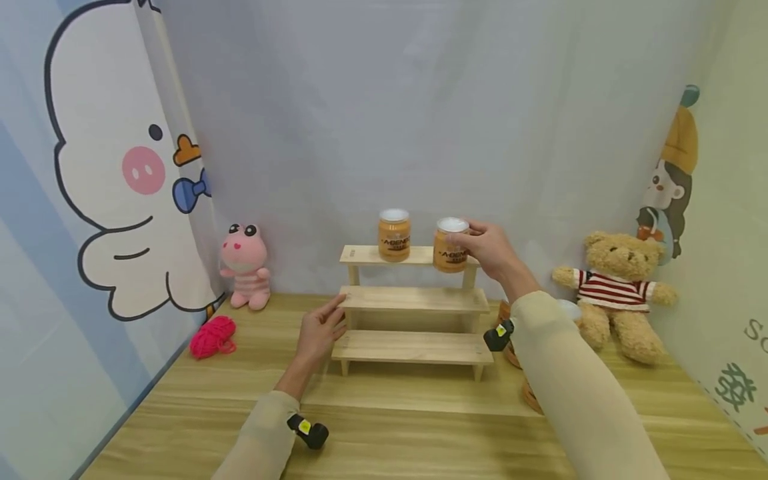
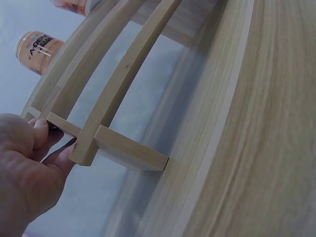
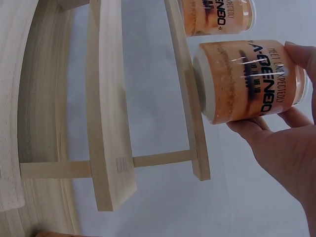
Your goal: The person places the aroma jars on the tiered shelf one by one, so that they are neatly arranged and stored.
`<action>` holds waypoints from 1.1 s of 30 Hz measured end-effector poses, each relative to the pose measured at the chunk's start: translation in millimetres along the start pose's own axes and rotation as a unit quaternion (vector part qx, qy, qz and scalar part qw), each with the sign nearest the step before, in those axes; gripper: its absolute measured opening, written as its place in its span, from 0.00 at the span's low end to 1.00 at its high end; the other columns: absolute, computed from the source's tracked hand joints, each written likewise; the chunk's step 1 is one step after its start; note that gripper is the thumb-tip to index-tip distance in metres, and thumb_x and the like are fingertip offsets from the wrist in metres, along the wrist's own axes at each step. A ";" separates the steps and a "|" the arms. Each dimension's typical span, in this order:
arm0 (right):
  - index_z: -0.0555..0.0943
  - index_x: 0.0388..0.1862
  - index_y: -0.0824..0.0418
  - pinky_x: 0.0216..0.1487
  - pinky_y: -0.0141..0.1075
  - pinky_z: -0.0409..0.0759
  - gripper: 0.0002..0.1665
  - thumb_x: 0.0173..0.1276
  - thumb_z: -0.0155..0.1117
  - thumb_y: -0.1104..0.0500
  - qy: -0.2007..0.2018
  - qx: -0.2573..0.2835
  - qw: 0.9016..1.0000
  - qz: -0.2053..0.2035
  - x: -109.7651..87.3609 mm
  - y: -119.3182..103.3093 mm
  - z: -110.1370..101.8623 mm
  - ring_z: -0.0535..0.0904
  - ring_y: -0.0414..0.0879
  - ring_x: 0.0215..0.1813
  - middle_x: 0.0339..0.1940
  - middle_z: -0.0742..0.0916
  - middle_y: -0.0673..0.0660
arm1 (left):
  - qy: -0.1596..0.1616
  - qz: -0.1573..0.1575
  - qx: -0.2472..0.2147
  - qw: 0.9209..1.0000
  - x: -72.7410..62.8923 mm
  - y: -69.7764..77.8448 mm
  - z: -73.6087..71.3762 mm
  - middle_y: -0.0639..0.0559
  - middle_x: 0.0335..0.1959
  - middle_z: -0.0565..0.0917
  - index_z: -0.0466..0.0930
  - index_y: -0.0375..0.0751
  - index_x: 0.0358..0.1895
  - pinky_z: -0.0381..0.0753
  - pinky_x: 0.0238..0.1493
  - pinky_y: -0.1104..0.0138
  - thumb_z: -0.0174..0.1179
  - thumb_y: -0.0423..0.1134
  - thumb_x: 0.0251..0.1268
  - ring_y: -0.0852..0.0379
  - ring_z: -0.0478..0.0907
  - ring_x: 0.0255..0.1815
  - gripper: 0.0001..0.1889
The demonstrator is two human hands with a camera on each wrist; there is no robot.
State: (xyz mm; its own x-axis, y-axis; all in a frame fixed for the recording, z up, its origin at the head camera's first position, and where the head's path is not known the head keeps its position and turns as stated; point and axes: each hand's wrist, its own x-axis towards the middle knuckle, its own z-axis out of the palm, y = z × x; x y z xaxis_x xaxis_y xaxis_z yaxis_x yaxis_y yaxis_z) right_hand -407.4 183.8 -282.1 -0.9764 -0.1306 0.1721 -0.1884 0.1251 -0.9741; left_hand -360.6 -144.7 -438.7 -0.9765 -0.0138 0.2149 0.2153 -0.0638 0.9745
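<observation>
My right hand (image 1: 493, 252) grips an orange-labelled jar with a white lid (image 1: 450, 252), thumb and fingers round its upper part. The jar is upright at the right side of the top step of a three-step wooden stand (image 1: 414, 299). In the right wrist view, its base is right by the top board's edge; whether it touches cannot be told. A matching jar (image 1: 394, 240) stands on the top step, left of the held one. At the stand's left side, my left hand (image 1: 318, 330) holds the end by the middle step between thumb and fingers (image 2: 61, 155).
More orange jars (image 1: 529, 397) stand on the table right of the stand, partly hidden by my right sleeve. A teddy bear (image 1: 621, 293) sits at the right. Pink yarn (image 1: 213, 337) and a pink plush toy (image 1: 245, 267) are at the left. A curtain (image 1: 420, 120) hangs behind.
</observation>
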 end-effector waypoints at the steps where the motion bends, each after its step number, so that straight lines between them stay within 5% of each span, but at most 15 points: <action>1: 0.65 0.76 0.66 0.69 0.47 0.71 0.41 0.68 0.70 0.58 0.002 -0.002 1.000 0.000 0.9 -0.2 0.8 0.70 0.57 0.69 0.69 0.74 0.68 | 0.001 0.000 0.001 1.000 0.0 0.5 0.3 0.31 0.66 0.72 0.71 0.34 0.71 0.78 0.60 0.53 0.51 0.30 0.79 0.39 0.69 0.68 0.21; 12: 0.70 0.74 0.61 0.66 0.48 0.75 0.40 0.66 0.73 0.53 0.052 -0.017 0.998 0.002 9.0 -4.6 16.8 0.73 0.55 0.67 0.67 0.78 0.64 | 0.008 0.002 0.001 1.000 3.8 2.2 0.3 0.32 0.64 0.74 0.72 0.35 0.70 0.80 0.57 0.56 0.51 0.29 0.78 0.41 0.71 0.67 0.20; 20: 0.68 0.76 0.59 0.67 0.49 0.74 0.42 0.66 0.73 0.51 0.068 -0.049 0.996 0.011 16.5 -2.7 22.0 0.71 0.56 0.68 0.67 0.77 0.63 | 0.006 0.035 -0.004 0.999 -0.3 0.2 -0.3 0.33 0.60 0.77 0.74 0.34 0.68 0.82 0.53 0.60 0.53 0.31 0.78 0.41 0.73 0.65 0.20; 33: 0.67 0.77 0.57 0.67 0.50 0.75 0.41 0.69 0.70 0.51 0.061 -0.040 0.997 0.008 17.8 6.2 23.3 0.70 0.58 0.70 0.69 0.75 0.65 | 0.008 -0.005 0.003 1.000 2.2 -0.6 -0.1 0.32 0.62 0.76 0.72 0.35 0.70 0.80 0.57 0.57 0.51 0.29 0.78 0.41 0.72 0.66 0.20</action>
State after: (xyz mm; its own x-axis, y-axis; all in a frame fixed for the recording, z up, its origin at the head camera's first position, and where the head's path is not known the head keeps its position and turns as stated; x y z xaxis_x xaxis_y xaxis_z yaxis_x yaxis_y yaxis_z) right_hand -423.4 159.3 -288.5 -0.9841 -0.0069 0.1774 -0.1750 0.2051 -0.9630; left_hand -362.9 -144.8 -438.8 -0.9784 -0.0291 0.2048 0.2062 -0.0583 0.9768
